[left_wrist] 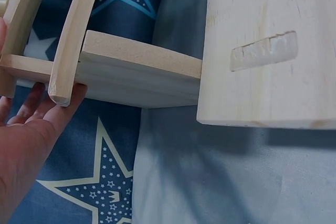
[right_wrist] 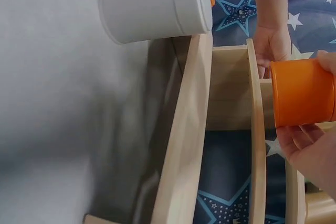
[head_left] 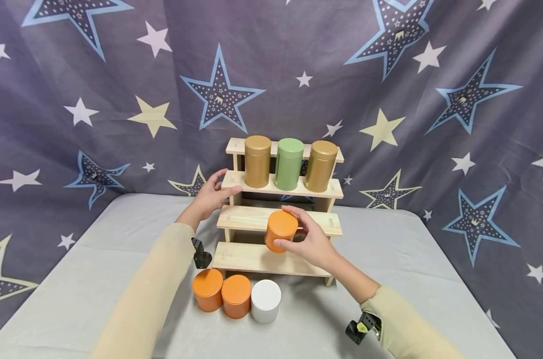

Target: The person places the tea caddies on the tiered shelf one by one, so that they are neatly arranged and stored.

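Observation:
A stepped wooden display shelf (head_left: 249, 258) stands against the star-patterned cloth. My left hand (head_left: 210, 196) grips the left end of its upper part, thumb lying along a board's edge and fingers behind; the left wrist view shows the fingers (left_wrist: 44, 109) under the pale wood. My right hand (head_left: 315, 243) holds a small orange canister (head_left: 280, 230) by its side, between thumb and fingers. Seen from the head, the canister overlaps the lower two steps, its lid facing up. In the right wrist view, the orange canister (right_wrist: 302, 93) appears beside the shelf boards.
Two tall gold canisters (head_left: 258, 162) (head_left: 321, 167) flank a green canister (head_left: 290, 164) on the shelf's upper part. In front of the lowest step, two orange canisters (head_left: 208, 289) (head_left: 237, 295) and a white canister (head_left: 266, 300) stand in a row on the grey cloth (head_left: 96, 269).

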A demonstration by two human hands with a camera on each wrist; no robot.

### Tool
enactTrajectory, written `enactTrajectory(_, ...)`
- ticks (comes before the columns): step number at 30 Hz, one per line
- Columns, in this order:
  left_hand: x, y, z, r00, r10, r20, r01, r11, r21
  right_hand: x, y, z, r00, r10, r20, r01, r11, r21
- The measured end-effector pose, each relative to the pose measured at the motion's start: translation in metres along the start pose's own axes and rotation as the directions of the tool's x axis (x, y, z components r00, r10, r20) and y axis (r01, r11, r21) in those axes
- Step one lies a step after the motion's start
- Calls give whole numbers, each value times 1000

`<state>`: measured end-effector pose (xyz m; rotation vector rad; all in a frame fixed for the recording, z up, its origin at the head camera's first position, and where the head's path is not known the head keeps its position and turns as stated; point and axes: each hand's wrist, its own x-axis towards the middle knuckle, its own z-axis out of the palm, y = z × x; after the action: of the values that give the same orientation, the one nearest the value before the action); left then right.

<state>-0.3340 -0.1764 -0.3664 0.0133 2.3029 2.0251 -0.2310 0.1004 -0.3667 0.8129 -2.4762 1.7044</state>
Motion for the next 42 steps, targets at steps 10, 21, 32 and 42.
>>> enactTrajectory(10,-2,4,0,1000,0,14,0,1000,-2,16,-18,3,1000,-16,-20,16,1000,-8)
enactTrajectory(21,1,2,0,1000,-6,2,6,1000,15,27,-18,12,999,31,-16,-31,999,27)
enactTrajectory(32,1,1,-1,1000,-3,2,3,1000,8,43,-3,19,998,-38,-46,38,999,-8)
enactTrajectory(42,1,-1,0,1000,13,10,-13,1000,10,53,-2,27,999,-21,-36,22,1000,10)
